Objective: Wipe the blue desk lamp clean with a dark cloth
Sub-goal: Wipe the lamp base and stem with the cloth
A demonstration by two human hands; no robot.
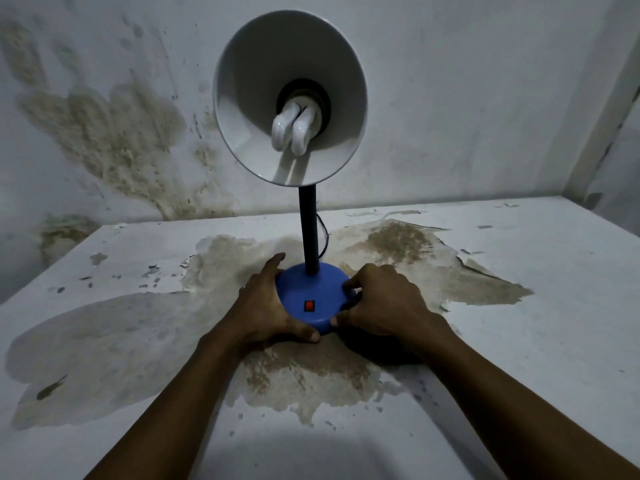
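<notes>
Stained, peeling white paint covers the desk [519, 306] and the wall [104, 133] behind it. At the desk's centre stands the blue desk lamp [310, 299], its black neck upright and its white shade [263, 81] tipped toward the camera with the bulb [291, 131] showing. Both hands cup the round blue base: the left hand [266, 306] curls around its 9 o'clock edge, thumb at the front rim; the right hand [384, 303] wraps the 3 o'clock side, fingers bent onto the top. A dark patch lies beneath the right hand at about 5 o'clock from the base; whether that is the dark cloth or shadow I cannot tell. The step looks like steadying or positioning the lamp rather than wiping. Next, one hand should brace the base while the other rubs the cloth over it.
</notes>
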